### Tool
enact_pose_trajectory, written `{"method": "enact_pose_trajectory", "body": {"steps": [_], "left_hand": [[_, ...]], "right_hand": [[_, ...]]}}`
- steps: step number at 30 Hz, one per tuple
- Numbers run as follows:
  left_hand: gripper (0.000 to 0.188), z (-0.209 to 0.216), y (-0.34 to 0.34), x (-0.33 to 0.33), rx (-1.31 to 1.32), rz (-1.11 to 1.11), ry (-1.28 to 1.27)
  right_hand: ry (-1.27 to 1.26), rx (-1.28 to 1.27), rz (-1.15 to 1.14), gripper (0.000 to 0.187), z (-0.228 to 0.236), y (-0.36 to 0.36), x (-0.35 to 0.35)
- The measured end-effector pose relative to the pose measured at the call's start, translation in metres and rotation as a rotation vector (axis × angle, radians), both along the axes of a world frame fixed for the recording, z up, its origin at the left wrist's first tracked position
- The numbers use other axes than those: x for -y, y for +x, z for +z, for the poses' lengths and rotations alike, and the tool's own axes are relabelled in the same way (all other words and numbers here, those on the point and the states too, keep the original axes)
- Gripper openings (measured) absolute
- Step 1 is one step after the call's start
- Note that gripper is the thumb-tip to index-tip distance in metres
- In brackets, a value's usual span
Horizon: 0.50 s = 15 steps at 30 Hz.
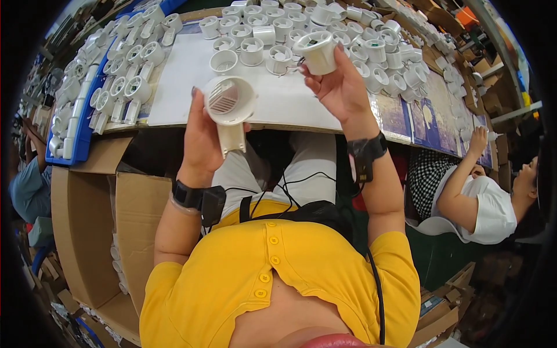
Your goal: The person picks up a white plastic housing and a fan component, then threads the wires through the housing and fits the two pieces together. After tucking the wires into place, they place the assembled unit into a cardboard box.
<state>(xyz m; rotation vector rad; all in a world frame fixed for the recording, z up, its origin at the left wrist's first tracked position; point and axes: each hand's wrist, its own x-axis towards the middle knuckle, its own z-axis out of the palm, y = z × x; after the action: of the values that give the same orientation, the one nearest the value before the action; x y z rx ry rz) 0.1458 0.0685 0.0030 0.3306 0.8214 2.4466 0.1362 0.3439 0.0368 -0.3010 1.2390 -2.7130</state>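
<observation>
The left hand (199, 139) grasps a handled housing (237, 118), the right hand (346, 93) a white cup (320, 59), seemingly for pairing, which would call for aligning them.

Yellow short-sleeved top (203, 272), yellow buttons (264, 278); white trousers (310, 159); black wrist modules (213, 206); black cables (378, 284); black waist item (316, 217), possibly a pouch.

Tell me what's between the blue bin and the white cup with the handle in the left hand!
In the head view: several round white pieces with handles, then a stretch of white sheet nearer the left hand.
</observation>
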Motion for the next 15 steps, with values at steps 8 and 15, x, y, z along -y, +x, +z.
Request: {"method": "enact_pose_trajectory", "body": {"steps": [8, 15], "left_hand": [[0.067, 0.055, 0.027, -0.041, -0.079, 0.185, -0.116], [0.060, 0.036, 0.020, -0.010, -0.251, 0.032, -0.371]], "right_hand": [[0.543, -0.187, -0.422, 0.049, 0.019, 0.043, 0.057], [0.316, -0.141, -0.210, 0.054, 0.012, 0.054, 0.052]]}}
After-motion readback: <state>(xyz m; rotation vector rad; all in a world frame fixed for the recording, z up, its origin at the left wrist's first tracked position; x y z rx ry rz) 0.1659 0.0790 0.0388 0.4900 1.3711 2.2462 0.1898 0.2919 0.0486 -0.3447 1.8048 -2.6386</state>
